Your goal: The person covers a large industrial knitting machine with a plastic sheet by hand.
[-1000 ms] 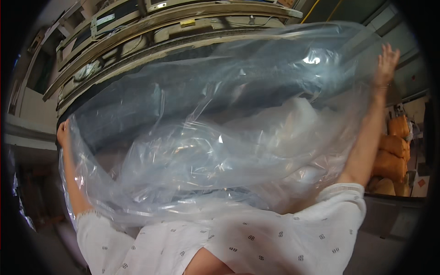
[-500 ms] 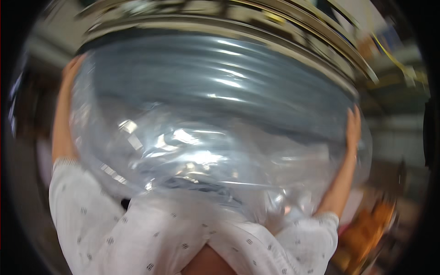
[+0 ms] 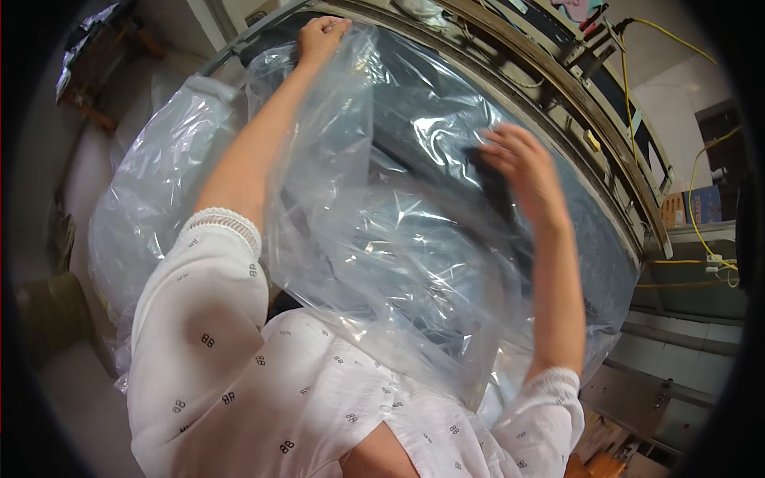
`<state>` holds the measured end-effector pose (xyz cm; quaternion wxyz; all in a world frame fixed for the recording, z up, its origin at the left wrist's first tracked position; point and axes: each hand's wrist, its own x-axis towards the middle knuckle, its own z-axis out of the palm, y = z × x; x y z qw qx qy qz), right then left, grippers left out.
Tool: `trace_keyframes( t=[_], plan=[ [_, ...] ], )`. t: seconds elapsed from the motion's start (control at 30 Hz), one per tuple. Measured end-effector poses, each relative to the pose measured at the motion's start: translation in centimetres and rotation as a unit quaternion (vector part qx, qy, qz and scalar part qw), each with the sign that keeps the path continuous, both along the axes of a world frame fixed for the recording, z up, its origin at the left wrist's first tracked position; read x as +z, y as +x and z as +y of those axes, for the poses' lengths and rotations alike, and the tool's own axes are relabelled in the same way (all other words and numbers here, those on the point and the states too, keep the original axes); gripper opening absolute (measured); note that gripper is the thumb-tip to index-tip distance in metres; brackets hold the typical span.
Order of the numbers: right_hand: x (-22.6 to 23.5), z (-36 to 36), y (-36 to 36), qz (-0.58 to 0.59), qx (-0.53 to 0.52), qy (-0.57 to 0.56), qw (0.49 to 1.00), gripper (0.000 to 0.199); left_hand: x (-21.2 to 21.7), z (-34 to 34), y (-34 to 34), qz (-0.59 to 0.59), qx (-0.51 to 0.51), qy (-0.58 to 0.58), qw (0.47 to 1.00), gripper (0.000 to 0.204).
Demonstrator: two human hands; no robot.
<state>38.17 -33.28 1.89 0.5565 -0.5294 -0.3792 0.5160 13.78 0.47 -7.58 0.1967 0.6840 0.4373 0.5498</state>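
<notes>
A large sheet of clear plastic film [image 3: 335, 239] spreads in loose, shiny folds across the work surface in front of me and droops at the left. My left hand [image 3: 323, 38] is at the far edge, its fingers closed on the film there. Over the middle right of the film hovers my right hand [image 3: 522, 167], slightly blurred, its fingers loosely stretched toward the left with nothing visible in them. A dark shadowy patch lies under these fingers. Whether they touch the film cannot be made out.
Beyond the film runs a long machine frame [image 3: 574, 84] with rails. Yellow cables [image 3: 625, 88] hang at the right. A blue box [image 3: 705, 205] stands on a ledge there. At the far left is a wooden-legged stand [image 3: 100, 56]. A brown rounded object [image 3: 52, 319] sits at the lower left.
My hands were wide apart at either side of the film. Both have come inward, the left gripping the far edge, and the film has gone from stretched to crumpled. The view has turned.
</notes>
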Motion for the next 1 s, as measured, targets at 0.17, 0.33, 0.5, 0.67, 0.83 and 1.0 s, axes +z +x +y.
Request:
trace_keyframes(
  t=[0.17,0.33,0.5,0.67,0.83,1.0],
  plan=[
    [-0.2,11.6,-14.6,0.203,0.064,0.013,0.977,0.057,0.9,-0.9,2.2,-0.012,0.007,-0.033,0.999,0.033],
    [0.6,4.5,-15.5,0.164,0.043,-0.174,0.970,0.070,1.4,-2.7,0.9,-0.024,0.023,-0.057,0.998,0.030],
    [-0.8,-14.1,-8.2,-0.015,0.307,-0.164,0.937,0.073,1.3,-3.5,1.7,0.012,-0.052,-0.003,0.999,0.024],
    [5.2,-28.5,-4.6,-0.139,0.179,-0.403,0.886,0.028,2.5,-3.4,1.6,0.032,-0.095,0.023,0.995,0.019],
    [15.8,-42.3,-2.3,-0.209,-0.001,-0.295,0.932,0.031,1.3,-0.3,1.8,0.172,-0.116,0.050,0.977,0.034],
    [20.5,-52.6,-2.8,-0.358,-0.325,-0.188,0.855,0.036,2.0,-2.7,3.0,0.185,-0.146,0.006,0.972,0.034]
  ],
)
